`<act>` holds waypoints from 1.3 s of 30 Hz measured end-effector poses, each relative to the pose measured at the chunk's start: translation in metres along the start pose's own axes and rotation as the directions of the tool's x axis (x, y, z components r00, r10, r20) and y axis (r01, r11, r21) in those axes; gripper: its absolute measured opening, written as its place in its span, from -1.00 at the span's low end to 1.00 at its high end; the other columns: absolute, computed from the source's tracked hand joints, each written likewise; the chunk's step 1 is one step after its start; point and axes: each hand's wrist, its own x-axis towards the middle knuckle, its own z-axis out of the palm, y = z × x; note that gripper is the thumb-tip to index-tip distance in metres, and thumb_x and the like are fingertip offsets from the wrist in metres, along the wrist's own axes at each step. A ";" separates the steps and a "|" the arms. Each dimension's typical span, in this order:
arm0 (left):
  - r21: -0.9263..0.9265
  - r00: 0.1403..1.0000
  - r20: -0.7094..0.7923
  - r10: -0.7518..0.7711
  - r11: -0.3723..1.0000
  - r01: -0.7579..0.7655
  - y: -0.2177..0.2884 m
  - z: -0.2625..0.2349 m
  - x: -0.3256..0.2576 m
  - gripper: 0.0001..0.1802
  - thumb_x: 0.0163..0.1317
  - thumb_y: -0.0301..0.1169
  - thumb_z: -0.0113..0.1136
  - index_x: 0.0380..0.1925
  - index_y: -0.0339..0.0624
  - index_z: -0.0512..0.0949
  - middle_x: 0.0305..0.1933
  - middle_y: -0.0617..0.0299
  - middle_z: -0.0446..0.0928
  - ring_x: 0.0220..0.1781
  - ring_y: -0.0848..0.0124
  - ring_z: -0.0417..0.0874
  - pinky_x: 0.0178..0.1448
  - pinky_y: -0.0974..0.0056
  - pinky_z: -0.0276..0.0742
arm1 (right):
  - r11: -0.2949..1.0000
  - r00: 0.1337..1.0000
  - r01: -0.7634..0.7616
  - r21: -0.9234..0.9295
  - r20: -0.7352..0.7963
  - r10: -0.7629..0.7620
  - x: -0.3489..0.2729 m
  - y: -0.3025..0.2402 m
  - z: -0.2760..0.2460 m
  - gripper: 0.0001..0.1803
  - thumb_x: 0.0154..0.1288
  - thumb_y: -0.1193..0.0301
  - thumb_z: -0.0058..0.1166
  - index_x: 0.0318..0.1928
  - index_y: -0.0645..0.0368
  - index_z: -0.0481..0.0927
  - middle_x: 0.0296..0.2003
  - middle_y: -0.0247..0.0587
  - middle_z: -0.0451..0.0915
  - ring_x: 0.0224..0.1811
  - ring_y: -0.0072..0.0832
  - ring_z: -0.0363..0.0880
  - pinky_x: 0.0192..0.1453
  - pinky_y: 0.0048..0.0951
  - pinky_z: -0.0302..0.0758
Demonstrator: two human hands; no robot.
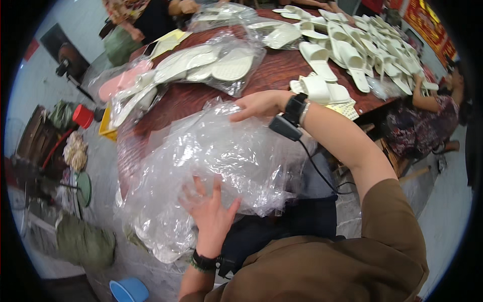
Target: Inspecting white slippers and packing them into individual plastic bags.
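Observation:
A heap of clear plastic bags (236, 151) lies over the near edge of the dark red table (271, 68), partly across my lap. On the heap's near side my left hand (209, 206) is spread, fingers apart, some of them behind or under a layer of film. My right hand (259, 104) rests at the far edge of the bags, its fingers curved over the plastic; whether it pinches a sheet is hard to see. Just beyond the heap lie bagged white slippers (231, 65) and a bagged pink slipper (126, 80).
Many loose white slippers (349, 53) pile up at the right back. A pair of white slippers (319, 90) sits near my right forearm. Other people are around the table, one seated at the right (417, 121). A blue bucket (129, 290) and a red bucket (83, 117) stand at the left.

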 end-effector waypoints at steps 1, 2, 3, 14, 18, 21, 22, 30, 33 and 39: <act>0.016 0.997 -0.059 0.043 0.999 -0.042 -0.003 0.003 0.001 0.01 0.01 0.13 0.40 0.49 0.18 0.27 0.63 -0.18 -0.07 0.52 -0.45 0.01 0.50 -0.45 -0.15 | 0.967 0.997 0.016 0.254 0.075 -0.037 -0.006 -0.005 0.005 0.00 0.25 -0.36 0.10 0.23 0.39 0.48 0.11 0.03 0.57 0.11 -0.34 0.55 0.15 -0.31 0.50; 0.022 0.998 -0.056 0.012 1.000 -0.011 -0.004 0.005 0.000 0.01 0.01 0.13 0.40 0.49 0.18 0.27 0.63 -0.18 -0.07 0.52 -0.45 0.01 0.50 -0.45 -0.15 | 0.871 0.987 0.001 0.491 0.141 -0.081 -0.011 -0.011 0.012 0.01 0.25 -0.36 0.11 0.27 0.38 0.45 0.16 0.02 0.55 0.19 -0.37 0.52 0.25 -0.32 0.46; 0.010 1.000 -0.027 -0.001 1.000 0.002 0.000 0.003 0.002 0.00 0.01 0.13 0.40 0.49 0.22 0.27 0.61 -0.21 -0.05 0.50 -0.47 0.03 0.50 -0.45 -0.15 | 0.872 0.985 0.000 0.490 0.153 -0.086 -0.015 -0.011 0.014 0.01 0.25 -0.36 0.11 0.27 0.38 0.45 0.16 0.02 0.55 0.19 -0.37 0.52 0.25 -0.32 0.46; -0.027 1.000 -0.002 -0.017 1.000 0.017 0.008 -0.010 0.017 0.05 -0.08 0.03 0.53 0.48 0.33 0.27 0.54 -0.25 0.07 0.42 -0.43 0.22 0.48 -0.54 -0.13 | 0.966 0.996 0.086 0.245 0.002 -0.089 -0.030 -0.040 0.042 -0.12 0.05 0.28 0.47 0.36 0.26 0.36 0.17 -0.10 0.56 0.22 -0.39 0.50 0.32 -0.35 0.42; -0.043 0.989 -0.074 0.127 0.990 -0.131 0.011 -0.020 0.005 -0.11 0.03 -0.08 0.49 0.42 0.26 0.37 0.55 -0.14 0.12 0.43 -0.35 0.25 0.49 -0.53 -0.16 | 0.961 0.992 -0.118 0.249 -0.020 0.127 -0.023 -0.024 0.040 -0.48 0.06 0.44 0.36 0.09 0.31 0.61 -0.09 -0.19 0.70 -0.05 -0.46 0.64 0.10 -0.40 0.53; -0.104 0.966 -0.166 0.201 0.970 -0.220 0.004 -0.019 -0.008 -0.21 0.11 -0.15 0.45 0.39 0.19 0.41 0.54 -0.12 0.15 0.47 -0.28 0.24 0.51 -0.49 -0.15 | 0.958 0.998 -0.052 0.282 -0.009 0.057 -0.027 -0.020 0.034 -0.56 0.09 0.46 0.33 0.03 0.30 0.64 -0.12 -0.24 0.71 -0.12 -0.51 0.63 0.04 -0.43 0.53; -0.119 0.953 -0.197 0.231 0.959 -0.257 0.000 -0.019 -0.012 -0.25 0.15 -0.17 0.42 0.38 0.16 0.43 0.53 -0.13 0.16 0.49 -0.24 0.22 0.51 -0.47 -0.13 | 0.958 0.998 -0.052 0.281 -0.003 0.055 -0.032 -0.028 0.032 -0.56 0.09 0.46 0.33 0.03 0.30 0.64 -0.12 -0.24 0.71 -0.12 -0.51 0.63 0.04 -0.43 0.53; -0.173 0.981 -0.109 0.164 0.968 -0.181 -0.023 0.003 -0.030 -0.25 0.17 -0.17 0.42 0.40 0.20 0.42 0.54 -0.20 0.13 0.51 -0.16 0.23 0.51 -0.38 -0.04 | 0.971 0.985 0.172 0.165 -0.016 -0.172 -0.060 -0.044 0.057 -0.43 0.12 0.50 0.10 0.22 0.18 0.53 -0.02 -0.19 0.68 0.02 -0.45 0.58 0.18 -0.42 0.47; -0.218 0.976 -0.151 0.156 0.958 -0.187 -0.018 0.007 -0.034 -0.20 0.13 -0.12 0.46 0.41 0.27 0.40 0.53 -0.21 0.13 0.51 -0.15 0.22 0.50 -0.35 0.01 | 0.953 0.987 0.148 0.265 0.028 -0.160 -0.061 -0.045 0.066 -0.38 0.21 0.41 0.18 0.32 0.15 0.45 0.15 -0.14 0.60 0.18 -0.40 0.52 0.29 -0.39 0.42; -0.356 0.992 -0.066 0.108 0.926 -0.124 0.005 0.008 -0.016 -0.03 -0.06 -0.02 0.56 0.43 0.32 0.36 0.54 -0.18 0.13 0.55 -0.16 0.13 0.52 -0.39 -0.11 | 0.905 0.977 0.201 0.376 -0.008 -0.214 -0.063 -0.055 0.082 0.17 0.14 -0.07 0.44 0.52 0.27 0.04 0.37 0.12 0.36 0.43 -0.18 0.33 0.45 -0.30 0.30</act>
